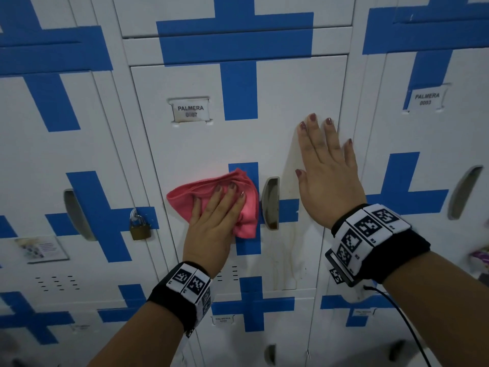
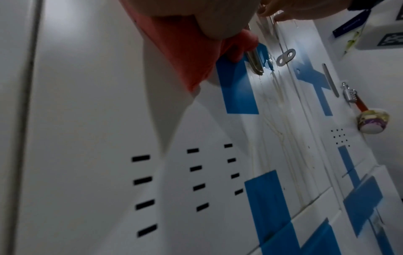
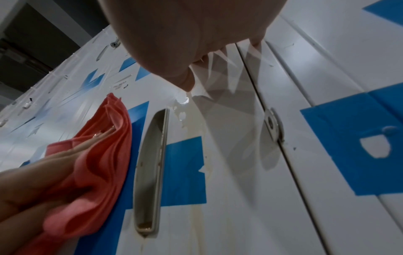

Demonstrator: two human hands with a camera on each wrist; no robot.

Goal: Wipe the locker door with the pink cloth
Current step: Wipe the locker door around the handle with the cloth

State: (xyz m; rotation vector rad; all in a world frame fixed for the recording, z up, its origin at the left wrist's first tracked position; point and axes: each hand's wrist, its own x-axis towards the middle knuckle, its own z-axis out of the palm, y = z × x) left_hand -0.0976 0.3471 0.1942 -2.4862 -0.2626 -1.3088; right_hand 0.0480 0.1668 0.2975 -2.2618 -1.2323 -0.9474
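Note:
The white locker door (image 1: pixel 201 149) with blue tape crosses fills the middle of the head view. My left hand (image 1: pixel 214 221) presses a crumpled pink cloth (image 1: pixel 185 194) flat against the door, just left of the recessed handle (image 1: pixel 270 203). Its fingers lie fairly straight over the cloth. My right hand (image 1: pixel 326 170) rests flat and spread on the door's right side, above and right of the handle. Yellowish drip stains (image 1: pixel 291 263) run down below the handle. The cloth (image 3: pixel 98 155) and handle (image 3: pixel 152 169) show close up in the right wrist view; cloth (image 2: pixel 185 51) fills the left wrist view's top.
Neighbouring lockers stand on both sides. A brass padlock (image 1: pixel 140 227) hangs on the left locker, and a name label (image 1: pixel 190 111) sits above the cloth. Vent slots (image 2: pixel 191 172) lie low on the door. A combination lock with a tag (image 2: pixel 353 96) hangs on the right locker.

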